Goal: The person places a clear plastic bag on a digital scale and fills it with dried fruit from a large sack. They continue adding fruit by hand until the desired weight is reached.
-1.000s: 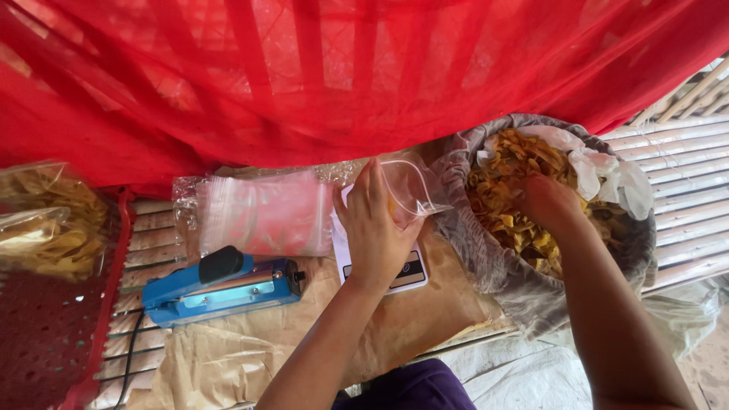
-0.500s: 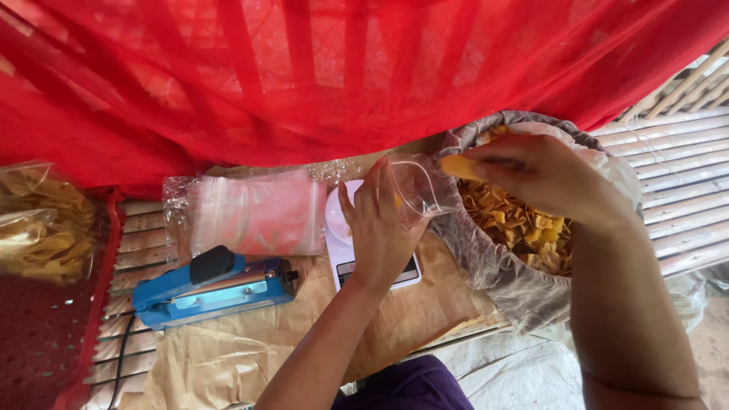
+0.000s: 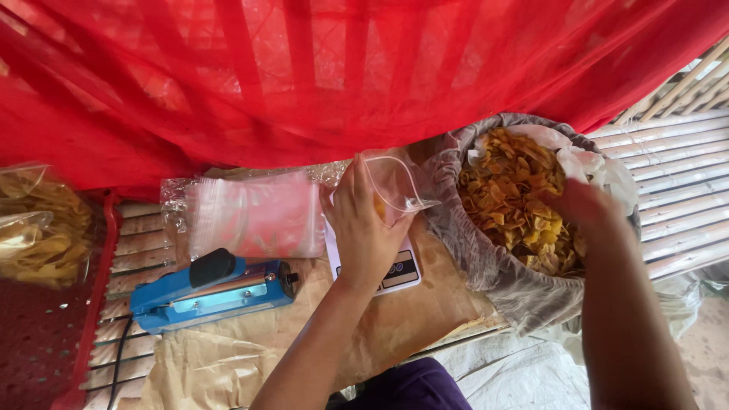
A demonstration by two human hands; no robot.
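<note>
My left hand (image 3: 363, 228) holds a small clear plastic bag (image 3: 393, 182) open and upright over a white digital scale (image 3: 395, 270); a few yellow chips show inside the bag. My right hand (image 3: 581, 214) reaches into a large grey cloth-lined sack (image 3: 486, 250) full of yellow-orange chips (image 3: 510, 190), fingers curled among them. Whether it grips any chips is hidden.
A blue heat sealer (image 3: 213, 291) lies left of the scale on brown paper (image 3: 228, 357). Behind it sits a stack of clear bags (image 3: 254, 216). Filled chip bags (image 3: 38, 228) rest in a red basket (image 3: 91, 319) at far left. Red netting (image 3: 304, 76) hangs overhead.
My right hand went from the sack to the bag's mouth with chips, then moved back into the sack. My left hand has kept the bag over the scale.
</note>
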